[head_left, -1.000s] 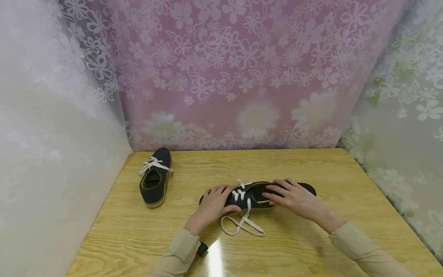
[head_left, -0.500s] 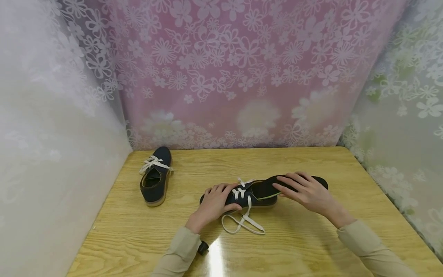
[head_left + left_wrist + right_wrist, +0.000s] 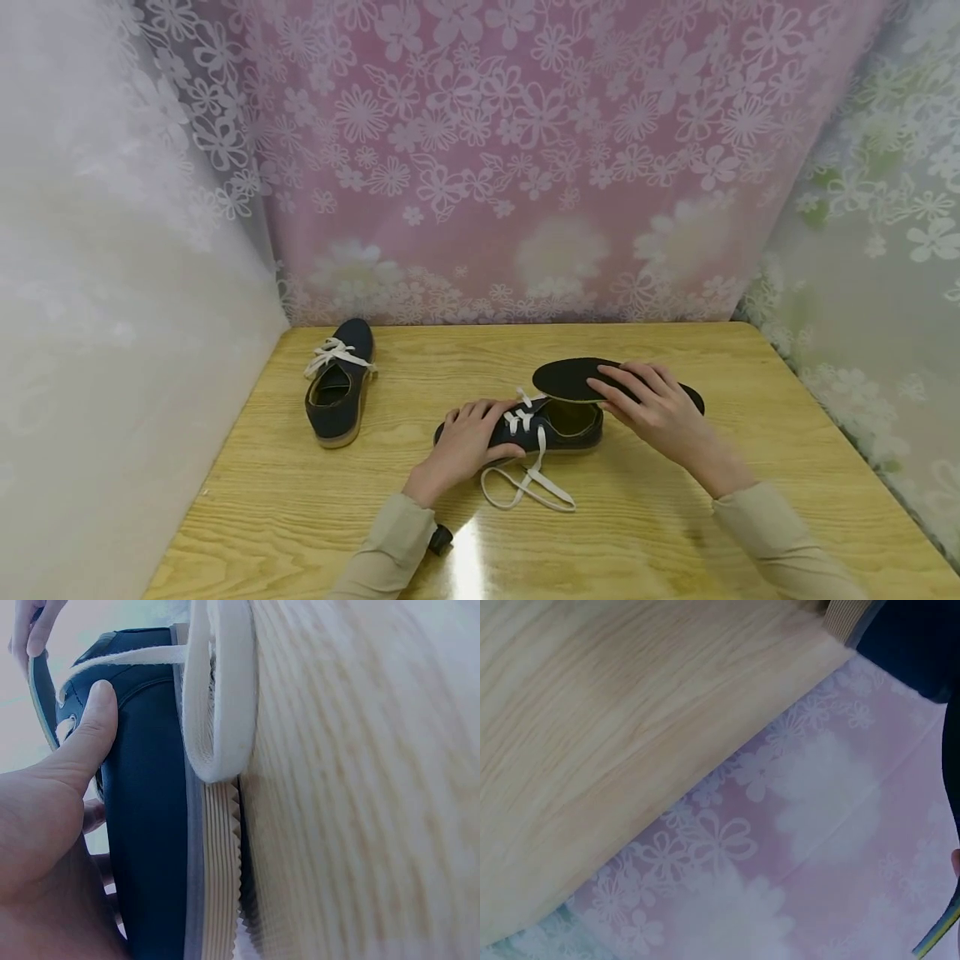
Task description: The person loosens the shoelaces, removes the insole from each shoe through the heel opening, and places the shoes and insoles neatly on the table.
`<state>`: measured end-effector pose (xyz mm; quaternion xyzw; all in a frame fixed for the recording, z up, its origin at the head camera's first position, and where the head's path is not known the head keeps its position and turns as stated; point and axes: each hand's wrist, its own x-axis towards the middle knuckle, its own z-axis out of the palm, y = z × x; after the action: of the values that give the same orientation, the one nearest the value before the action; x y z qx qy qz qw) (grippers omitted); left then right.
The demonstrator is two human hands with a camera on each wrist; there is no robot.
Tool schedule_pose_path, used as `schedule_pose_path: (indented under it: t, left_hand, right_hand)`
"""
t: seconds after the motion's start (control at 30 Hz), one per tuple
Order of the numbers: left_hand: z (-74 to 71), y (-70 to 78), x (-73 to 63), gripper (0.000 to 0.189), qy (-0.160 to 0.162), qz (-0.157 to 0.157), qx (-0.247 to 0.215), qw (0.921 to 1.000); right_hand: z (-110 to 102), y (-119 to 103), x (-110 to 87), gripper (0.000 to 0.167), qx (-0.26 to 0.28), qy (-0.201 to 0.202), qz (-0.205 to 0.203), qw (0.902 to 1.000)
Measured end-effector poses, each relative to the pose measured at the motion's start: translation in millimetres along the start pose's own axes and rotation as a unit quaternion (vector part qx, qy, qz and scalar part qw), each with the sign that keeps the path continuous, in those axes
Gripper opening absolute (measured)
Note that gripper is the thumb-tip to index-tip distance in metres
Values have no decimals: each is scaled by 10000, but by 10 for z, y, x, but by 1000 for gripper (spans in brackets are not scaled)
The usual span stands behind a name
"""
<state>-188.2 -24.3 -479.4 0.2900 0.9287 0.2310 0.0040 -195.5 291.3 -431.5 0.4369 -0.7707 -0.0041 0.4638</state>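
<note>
A dark navy sneaker (image 3: 581, 440) lies on its sole across the table, toe to the left. My left hand (image 3: 463, 446) grips its toe end, thumb on the near side and fingers over the far side. Its white shoelace (image 3: 551, 493) is loose at the near side, looped onto the table. Above the shoe's opening, my right hand (image 3: 663, 412) holds a black insole (image 3: 570, 379), fingers spread over its top and thumb hidden. The left wrist view shows the sneaker's dark upper (image 3: 150, 817) close up; the right wrist view catches the insole's edge (image 3: 952, 765).
A second navy sneaker (image 3: 337, 404), its white laces tied, stands at the back left of the wooden table (image 3: 300, 517). Floral cloth (image 3: 480, 167) hangs behind and at both sides. A small black object (image 3: 440, 540) sits by the left wrist.
My right hand has drawn the insole out of the sneaker to the right and lifted it, so its front end is now above the opening. The left hand stays on the toe.
</note>
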Motion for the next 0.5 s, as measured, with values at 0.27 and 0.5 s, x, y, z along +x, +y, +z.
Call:
schedule_pose_path:
  t: [0.27, 0.5]
  left_hand:
    - [18, -11, 7, 74, -1, 7, -12, 10000]
    - [27, -28, 6, 74, -13, 12, 10, 10000]
  right_hand:
    - [37, -203, 6, 42, 565, -660, 405, 9954]
    - [41, -300, -26, 40, 1157, -1034, 1186, 9807]
